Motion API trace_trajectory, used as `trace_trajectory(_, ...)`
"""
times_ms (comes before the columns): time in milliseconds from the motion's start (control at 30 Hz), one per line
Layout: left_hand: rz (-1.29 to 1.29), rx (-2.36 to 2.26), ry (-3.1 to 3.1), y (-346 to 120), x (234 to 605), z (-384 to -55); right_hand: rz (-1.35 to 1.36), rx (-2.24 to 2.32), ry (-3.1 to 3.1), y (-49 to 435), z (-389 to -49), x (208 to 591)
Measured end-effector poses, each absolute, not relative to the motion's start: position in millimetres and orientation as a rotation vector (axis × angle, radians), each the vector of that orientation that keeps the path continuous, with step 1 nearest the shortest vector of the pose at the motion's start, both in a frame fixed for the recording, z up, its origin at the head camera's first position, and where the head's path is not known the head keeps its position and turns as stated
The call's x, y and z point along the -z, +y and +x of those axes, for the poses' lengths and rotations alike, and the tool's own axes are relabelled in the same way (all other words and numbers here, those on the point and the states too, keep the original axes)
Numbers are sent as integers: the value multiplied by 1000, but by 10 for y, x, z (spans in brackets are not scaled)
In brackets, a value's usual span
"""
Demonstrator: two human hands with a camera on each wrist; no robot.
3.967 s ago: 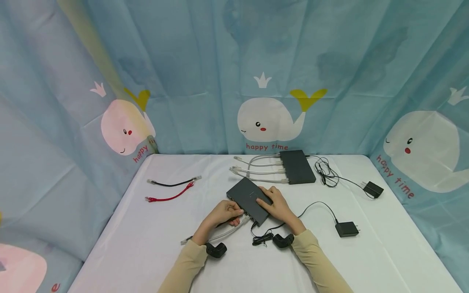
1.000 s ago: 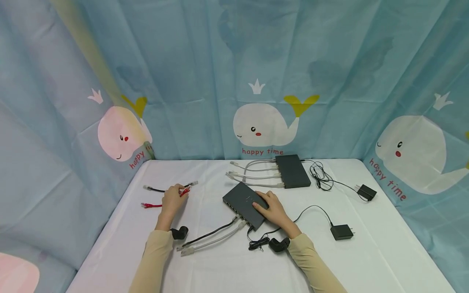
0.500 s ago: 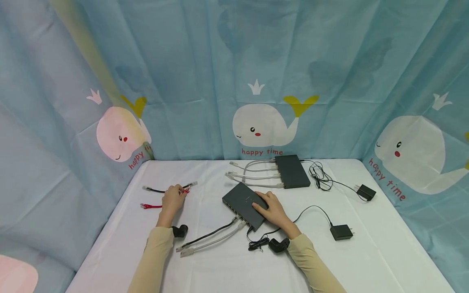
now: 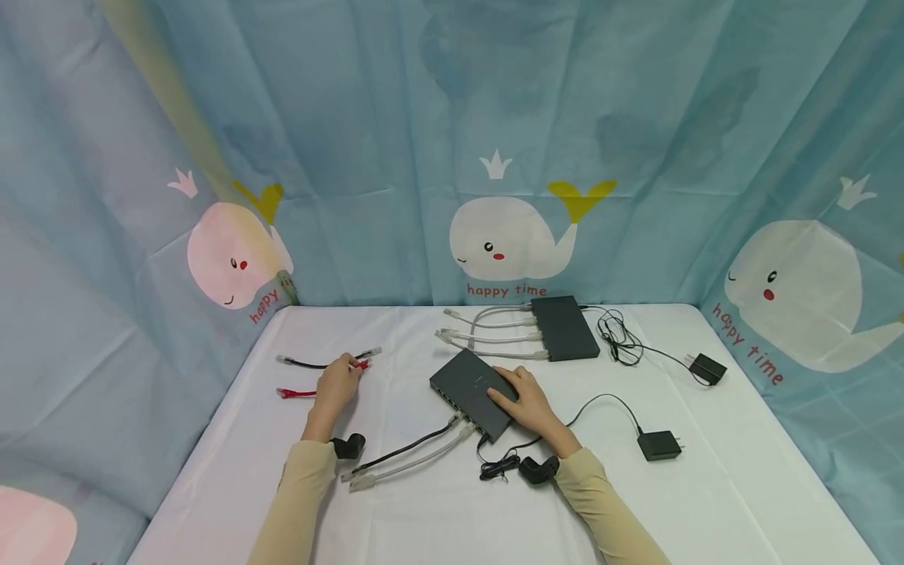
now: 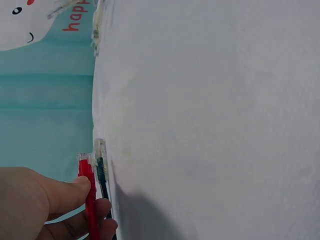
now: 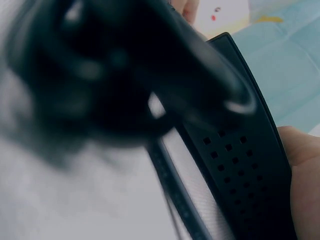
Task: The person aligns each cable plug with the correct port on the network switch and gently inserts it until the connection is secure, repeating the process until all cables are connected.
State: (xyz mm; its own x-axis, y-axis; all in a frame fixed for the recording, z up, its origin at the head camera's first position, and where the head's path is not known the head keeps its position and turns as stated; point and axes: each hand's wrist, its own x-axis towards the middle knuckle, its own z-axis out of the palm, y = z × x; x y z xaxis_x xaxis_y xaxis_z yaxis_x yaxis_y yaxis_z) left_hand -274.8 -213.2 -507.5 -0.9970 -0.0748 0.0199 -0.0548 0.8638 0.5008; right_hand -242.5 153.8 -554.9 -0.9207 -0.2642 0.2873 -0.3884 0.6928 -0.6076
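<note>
At the left of the table my left hand (image 4: 337,386) pinches a red Ethernet cable (image 5: 91,205) between thumb and fingers, just behind its clear plug. The cable's other end lies left of the hand. Right behind it is a short black Ethernet cable (image 4: 307,364). My right hand (image 4: 526,402) grips the right edge of a dark network switch (image 4: 462,380), thumb on top, with the vented side showing in the right wrist view. Plugged into the switch's port side are a black cable (image 4: 406,449) and a grey cable (image 4: 420,464), their free ends on the table.
A second switch (image 4: 565,329) with several grey cables (image 4: 494,340) sits at the back. Two power adapters, a near one (image 4: 659,446) and a far one (image 4: 707,369), lie at right on thin cords. A bundled cord (image 4: 500,468) lies in front of the held switch.
Since four seconds ago my left hand has left the switch, moved left and taken the red cable. Over the last half second that cable shifts slightly. The right hand keeps its grip.
</note>
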Motion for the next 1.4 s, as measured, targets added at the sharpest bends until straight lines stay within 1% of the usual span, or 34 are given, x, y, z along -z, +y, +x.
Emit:
trace_trajectory(233,63,934,-3026,-2032,4988,-2672,539,-1038,-2718,1540,-2427,5531)
trace_trajectory(667,-106,1020,-3044,-1788,4838,-2502,545,-1044,-2713,1540,-2431,5546)
trace_trajectory(833,-131,1068,-3085,-1665,4776,-2446,537,-1053,-2720,1547,-2432,5543)
trace_trajectory(1133,-190,1126,-3135,-1471,4787,-2366,535,-1057,-2729,1543,-2435,5545)
trace_trajectory(1400,-342,1207,-3101,-1324,4798,-2282,536,-1050,-2712,1542,-2429,5536)
